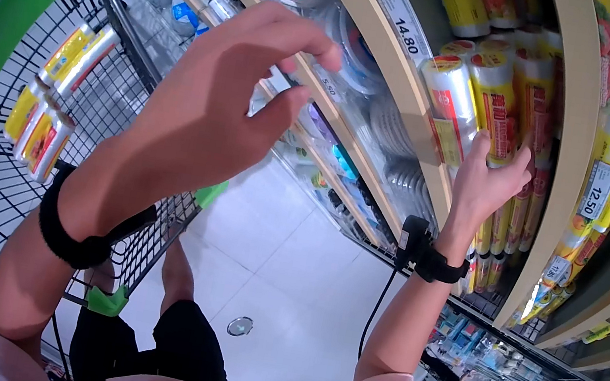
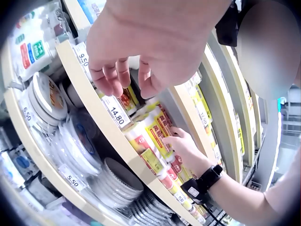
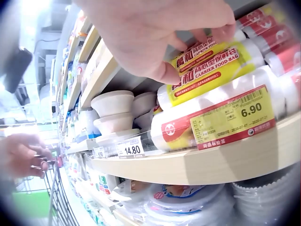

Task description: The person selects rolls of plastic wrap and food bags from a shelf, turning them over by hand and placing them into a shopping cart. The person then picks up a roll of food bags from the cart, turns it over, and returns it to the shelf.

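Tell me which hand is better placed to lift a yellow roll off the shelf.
Likely the right hand: it is at the yellow rolls, while the empty left hand hovers farther away.

Right wrist view: white glare glows at ten o'clock, and the left hand [image 3: 24, 156] looks blurry at eight o'clock.

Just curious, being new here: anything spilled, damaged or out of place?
Nothing stands out: the bag rolls by the right hand lie side by side on the shelf, with no visible spill or damage.
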A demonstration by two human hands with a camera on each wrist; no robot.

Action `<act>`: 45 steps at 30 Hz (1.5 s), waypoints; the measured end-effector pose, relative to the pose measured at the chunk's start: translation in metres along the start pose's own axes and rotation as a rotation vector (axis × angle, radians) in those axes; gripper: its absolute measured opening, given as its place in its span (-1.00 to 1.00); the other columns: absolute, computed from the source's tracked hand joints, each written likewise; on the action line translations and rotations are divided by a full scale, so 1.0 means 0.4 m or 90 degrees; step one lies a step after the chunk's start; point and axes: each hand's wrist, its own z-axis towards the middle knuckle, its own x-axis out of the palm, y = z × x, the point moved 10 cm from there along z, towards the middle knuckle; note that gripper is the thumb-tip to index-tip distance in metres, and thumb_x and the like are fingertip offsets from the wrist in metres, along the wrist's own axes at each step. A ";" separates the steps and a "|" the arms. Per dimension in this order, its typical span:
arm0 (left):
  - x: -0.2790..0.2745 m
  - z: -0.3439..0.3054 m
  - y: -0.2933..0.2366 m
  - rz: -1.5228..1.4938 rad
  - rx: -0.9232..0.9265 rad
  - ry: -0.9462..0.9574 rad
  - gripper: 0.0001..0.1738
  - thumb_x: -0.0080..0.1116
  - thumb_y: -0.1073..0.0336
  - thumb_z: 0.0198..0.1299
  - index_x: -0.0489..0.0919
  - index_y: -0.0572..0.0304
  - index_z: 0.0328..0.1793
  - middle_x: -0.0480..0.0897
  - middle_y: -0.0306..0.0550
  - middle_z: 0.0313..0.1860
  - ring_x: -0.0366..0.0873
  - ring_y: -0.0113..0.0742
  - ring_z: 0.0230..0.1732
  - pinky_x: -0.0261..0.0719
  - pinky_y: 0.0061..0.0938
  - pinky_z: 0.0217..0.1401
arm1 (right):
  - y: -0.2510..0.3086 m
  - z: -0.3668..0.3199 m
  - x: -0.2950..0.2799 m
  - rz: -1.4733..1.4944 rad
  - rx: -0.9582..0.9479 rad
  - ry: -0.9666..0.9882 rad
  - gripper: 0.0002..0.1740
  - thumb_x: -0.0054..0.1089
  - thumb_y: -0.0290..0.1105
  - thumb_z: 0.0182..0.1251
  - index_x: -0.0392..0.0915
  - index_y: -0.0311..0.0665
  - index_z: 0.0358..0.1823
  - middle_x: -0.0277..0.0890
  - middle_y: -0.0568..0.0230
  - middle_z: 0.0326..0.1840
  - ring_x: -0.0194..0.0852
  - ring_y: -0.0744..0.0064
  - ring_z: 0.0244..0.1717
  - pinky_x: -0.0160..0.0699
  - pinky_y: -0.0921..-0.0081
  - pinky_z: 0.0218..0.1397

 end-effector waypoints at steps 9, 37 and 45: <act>-0.183 -0.100 0.050 0.003 -0.178 0.028 -0.63 0.24 0.61 0.20 0.58 0.13 0.12 0.60 -0.14 0.07 0.58 -0.33 -0.01 0.55 -0.46 0.10 | 0.033 0.008 -0.002 -0.030 0.058 0.013 -0.18 0.34 -0.21 0.26 0.26 -0.23 0.54 0.29 -0.34 0.23 0.28 -0.22 0.29 0.20 0.03 0.42; -0.622 -0.743 0.219 0.352 -0.475 0.086 -0.73 0.28 0.45 0.23 0.60 0.19 0.05 0.62 0.03 -0.08 0.63 0.04 -0.06 0.62 -0.21 -0.03 | 0.767 -0.965 0.297 0.606 0.053 0.921 -0.70 0.26 -0.42 0.43 0.62 -0.30 0.14 0.67 0.25 -0.11 0.62 0.53 -0.21 0.61 0.53 -0.16; -0.635 -0.735 0.206 0.358 -0.402 0.077 -0.73 0.28 0.48 0.15 0.62 0.13 0.00 0.64 -0.06 -0.08 0.63 0.02 -0.06 0.60 -0.22 0.03 | 0.874 -1.150 0.441 0.649 0.321 1.007 -0.65 0.29 -0.45 0.37 0.56 -0.30 0.16 0.60 0.16 -0.04 0.64 0.44 -0.21 0.72 0.48 -0.26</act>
